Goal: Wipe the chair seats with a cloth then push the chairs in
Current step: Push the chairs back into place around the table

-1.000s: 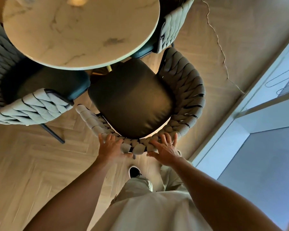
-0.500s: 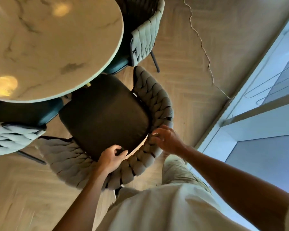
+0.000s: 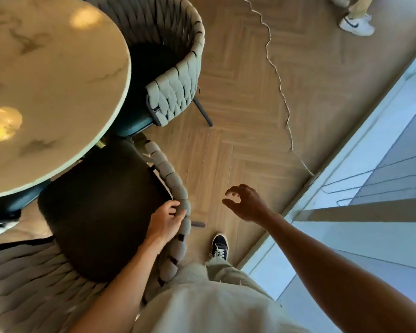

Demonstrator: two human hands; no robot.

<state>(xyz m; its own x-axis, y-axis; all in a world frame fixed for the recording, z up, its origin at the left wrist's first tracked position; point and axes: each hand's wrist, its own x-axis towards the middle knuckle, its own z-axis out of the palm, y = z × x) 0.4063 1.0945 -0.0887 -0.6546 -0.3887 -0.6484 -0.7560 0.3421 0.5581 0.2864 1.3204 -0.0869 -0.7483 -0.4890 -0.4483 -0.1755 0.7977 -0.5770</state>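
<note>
Herringbone floor (image 3: pixel 238 145), left hand (image 3: pixel 165 221) gripping chair (image 3: pixel 175 188)

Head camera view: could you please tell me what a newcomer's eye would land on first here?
Most likely the left hand gripping the braided grey rim of the dark-seated chair at lower centre, its front tucked under the round marble table at upper left. Next, the right hand hangs free over the herringbone floor, fingers loosely curled and holding nothing. A wavy cord trails across the floor toward the bright window wall on the right.
</note>
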